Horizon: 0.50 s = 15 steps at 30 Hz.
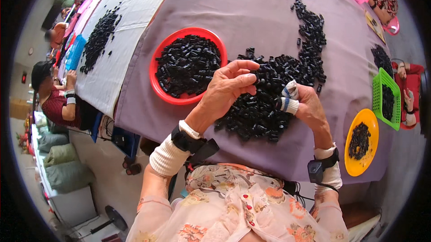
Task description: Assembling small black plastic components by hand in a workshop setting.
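Observation:
A large heap of small black plastic parts (258, 118) lies on the purple-grey cloth in front of me. My left hand (226, 84) is raised over the heap's left side, its fingers curled and the thumb near the fingertips. Whatever is between them does not show against the black parts. At the heap's right edge, my right hand (310, 108) is closed, with striped cloth finger covers (289, 97) on its fingers. Anything in its grip is hidden. Beside my left hand stands a red round basin (156, 78) filled with similar black parts.
A trail of black parts (312, 33) runs toward the far edge. At right are a yellow plate (370, 159) and a green basket (397, 109), both holding black parts. Co-workers sit at both sides, one (63, 107) by a blue basket (76, 52) at left.

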{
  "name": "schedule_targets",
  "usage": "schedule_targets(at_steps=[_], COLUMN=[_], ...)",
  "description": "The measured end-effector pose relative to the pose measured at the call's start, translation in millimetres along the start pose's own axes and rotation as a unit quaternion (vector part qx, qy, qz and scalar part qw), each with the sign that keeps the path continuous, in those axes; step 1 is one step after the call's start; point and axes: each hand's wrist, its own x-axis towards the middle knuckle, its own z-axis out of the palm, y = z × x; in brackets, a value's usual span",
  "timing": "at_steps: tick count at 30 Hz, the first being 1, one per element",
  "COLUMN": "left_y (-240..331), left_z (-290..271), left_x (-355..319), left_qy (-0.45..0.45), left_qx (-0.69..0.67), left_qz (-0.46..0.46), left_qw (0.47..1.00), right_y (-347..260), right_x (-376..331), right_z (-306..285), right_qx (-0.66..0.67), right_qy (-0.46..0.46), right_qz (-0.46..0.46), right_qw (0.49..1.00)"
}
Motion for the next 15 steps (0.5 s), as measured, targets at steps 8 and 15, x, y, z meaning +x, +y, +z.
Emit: schedule_targets(at_steps=[8, 15], left_y=[13, 19], left_z=[-12, -13], left_x=[-32, -43], left_qy=[-0.053, -0.033], left_qx=[-0.220, -0.240], left_qz=[0.030, 0.043], left_qw=[0.974, 0.969], right_y=[-59, -68], right_x=[31, 41], right_z=[43, 61], right_qx=[-0.115, -0.098], right_qy=[-0.074, -0.094], right_qz=[-0.087, -0.107], right_qw=[0.987, 0.985])
